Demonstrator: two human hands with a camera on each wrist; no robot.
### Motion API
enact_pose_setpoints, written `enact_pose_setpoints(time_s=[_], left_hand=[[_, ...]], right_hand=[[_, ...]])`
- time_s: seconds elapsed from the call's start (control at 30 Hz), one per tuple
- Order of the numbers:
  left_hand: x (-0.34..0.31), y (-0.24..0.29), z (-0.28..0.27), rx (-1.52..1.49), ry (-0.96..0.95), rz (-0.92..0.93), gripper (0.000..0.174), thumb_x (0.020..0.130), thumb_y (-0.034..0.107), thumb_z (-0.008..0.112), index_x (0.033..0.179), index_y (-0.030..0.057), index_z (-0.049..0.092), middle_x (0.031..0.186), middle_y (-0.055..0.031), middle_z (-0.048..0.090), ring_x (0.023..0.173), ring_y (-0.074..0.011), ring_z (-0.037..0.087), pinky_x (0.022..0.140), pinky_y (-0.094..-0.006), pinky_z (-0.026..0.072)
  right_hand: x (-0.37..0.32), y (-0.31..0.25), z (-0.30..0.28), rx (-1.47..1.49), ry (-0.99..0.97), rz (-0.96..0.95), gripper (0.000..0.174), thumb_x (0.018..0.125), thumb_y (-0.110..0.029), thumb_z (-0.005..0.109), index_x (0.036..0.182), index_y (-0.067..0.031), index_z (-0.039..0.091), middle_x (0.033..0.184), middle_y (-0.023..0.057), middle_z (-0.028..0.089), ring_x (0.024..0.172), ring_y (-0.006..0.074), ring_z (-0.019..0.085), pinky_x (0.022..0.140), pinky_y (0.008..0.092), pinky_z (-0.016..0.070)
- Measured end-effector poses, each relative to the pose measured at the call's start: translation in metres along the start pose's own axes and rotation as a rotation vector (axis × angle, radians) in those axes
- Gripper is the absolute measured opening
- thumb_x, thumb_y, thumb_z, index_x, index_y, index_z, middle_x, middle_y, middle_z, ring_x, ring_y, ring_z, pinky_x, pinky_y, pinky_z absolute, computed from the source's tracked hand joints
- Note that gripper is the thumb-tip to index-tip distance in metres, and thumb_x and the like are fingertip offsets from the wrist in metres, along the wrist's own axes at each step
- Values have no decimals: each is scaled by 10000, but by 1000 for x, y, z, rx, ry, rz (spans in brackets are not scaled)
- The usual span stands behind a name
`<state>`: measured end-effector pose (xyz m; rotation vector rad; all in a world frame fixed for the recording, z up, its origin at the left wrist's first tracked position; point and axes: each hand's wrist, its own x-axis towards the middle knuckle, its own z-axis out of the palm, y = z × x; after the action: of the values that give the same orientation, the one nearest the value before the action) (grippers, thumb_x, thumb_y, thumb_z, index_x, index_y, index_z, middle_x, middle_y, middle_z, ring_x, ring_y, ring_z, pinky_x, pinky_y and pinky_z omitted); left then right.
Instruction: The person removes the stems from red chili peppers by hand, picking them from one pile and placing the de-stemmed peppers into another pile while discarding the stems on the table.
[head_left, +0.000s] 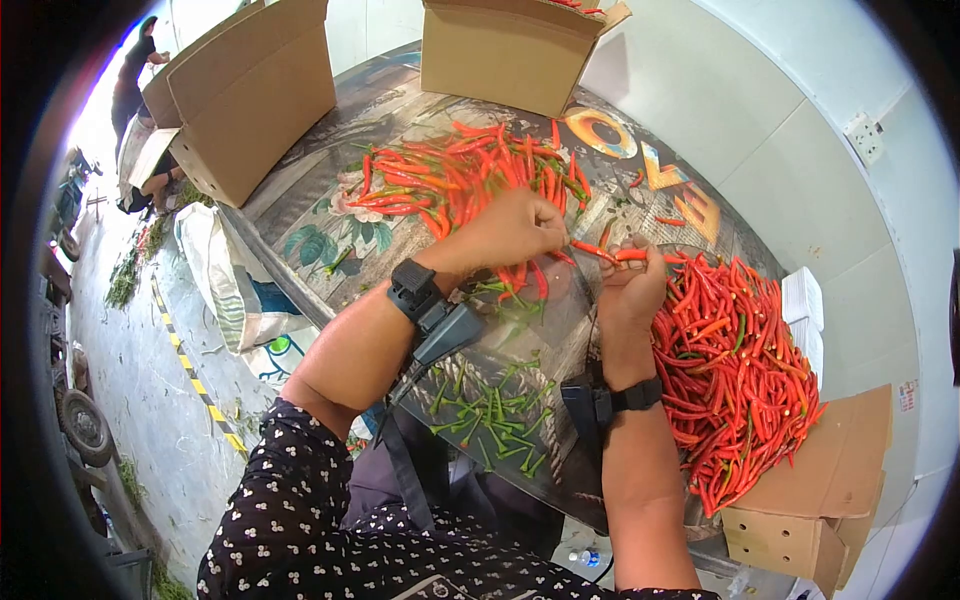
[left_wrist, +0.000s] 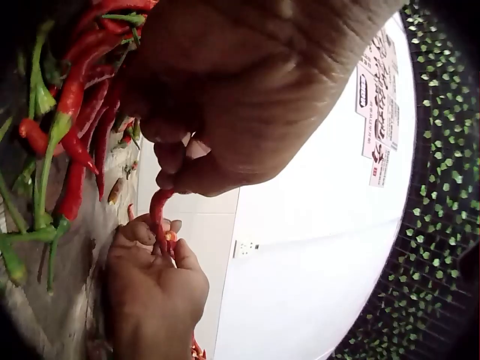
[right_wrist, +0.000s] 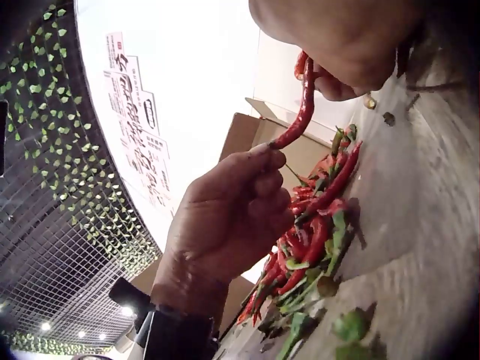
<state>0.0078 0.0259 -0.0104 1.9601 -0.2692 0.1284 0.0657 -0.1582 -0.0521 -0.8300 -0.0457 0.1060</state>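
A red chili (head_left: pixel 592 249) (right_wrist: pixel 301 116) spans the space between both hands. The left hand (head_left: pixel 508 230) (left_wrist: pixel 240 90) (right_wrist: pixel 232 210) pinches one end between thumb and fingertips. The right hand (head_left: pixel 634 285) (left_wrist: pixel 156 289) (right_wrist: pixel 337 41) holds the other end, with at least one more red chili (head_left: pixel 630 254) in its fingers. A heap of chilies with green stems (head_left: pixel 470 170) lies beyond the left hand. Beside the right forearm is a large pile of red chilies (head_left: pixel 735 370). Loose green stems (head_left: pixel 495 415) are scattered near the body.
Cardboard boxes stand at the table's far left (head_left: pixel 250 100), far side (head_left: pixel 505 60) and near right (head_left: pixel 820 480). White trays (head_left: pixel 802 300) sit behind the large pile. A white sack (head_left: pixel 230 280) is by the left table edge. Another person (head_left: pixel 135 75) is at the far left.
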Motion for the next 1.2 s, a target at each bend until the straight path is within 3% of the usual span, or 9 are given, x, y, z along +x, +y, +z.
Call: enact_pose_setpoints(time_s=[0.1,0.2,0.27,0.3,0.37,0.47,0.87,1.1,1.2], left_hand=[[1,2,-2,43,80,-53,151,788,123,603,732,-14,632,647,2,601,639,-44,533,586,-229,435],[5,-10,1,-8,128,-9,149,790,123,608,746,-16,637,668,3,614,653,-44,545,608,-228,450],[5,-12,6,-99,149,89,136,748,120,586,709,-2,632,595,-15,573,568,-70,511,522,-257,410],[5,-11,5,-99,149,89,136,748,120,586,709,-2,632,595,-15,573,568,-70,511,522,-257,410],[4,-10,3,-92,11,34,143,803,119,600,786,-14,649,721,0,635,677,-47,555,637,-224,462],[5,-16,7,-133,-9,63,135,756,125,595,722,3,639,621,-8,596,588,-60,521,545,-247,424],[5,-10,9,-210,24,-13,141,785,116,589,718,-8,590,636,-6,588,595,-60,523,548,-240,425],[1,-4,5,-152,3,24,141,775,97,571,689,-11,603,625,-9,589,589,-61,536,535,-238,422],[1,-4,5,-203,8,16,141,772,92,569,683,-11,605,615,-12,585,580,-60,531,528,-232,417]], right_hand=[[3,2,-3,-98,10,-138,215,807,-82,514,1003,0,482,868,76,519,768,165,529,643,289,467],[10,2,-3,149,94,4,172,808,-76,527,956,8,506,843,56,513,725,150,520,605,265,455],[15,13,-12,-949,-314,-516,100,867,-79,482,959,-41,492,764,21,499,674,120,492,566,243,400],[10,9,-4,-948,-314,-516,100,867,-79,482,959,-41,492,764,21,499,674,120,492,566,243,400],[-6,-1,19,-309,-301,112,113,865,-79,519,969,-37,505,762,13,514,641,93,484,542,215,381],[-10,0,23,-368,-297,21,102,858,-86,553,943,-36,524,732,7,530,594,74,469,516,199,361],[-16,0,30,-521,-285,-187,69,846,-84,554,869,-20,545,660,3,527,553,52,437,512,192,347],[-21,-1,33,-603,-326,-222,116,858,-101,557,922,-4,552,675,14,541,574,61,463,525,195,369],[-14,2,26,-538,-308,-121,129,870,-104,550,952,-4,551,702,25,555,595,75,492,530,202,382]])
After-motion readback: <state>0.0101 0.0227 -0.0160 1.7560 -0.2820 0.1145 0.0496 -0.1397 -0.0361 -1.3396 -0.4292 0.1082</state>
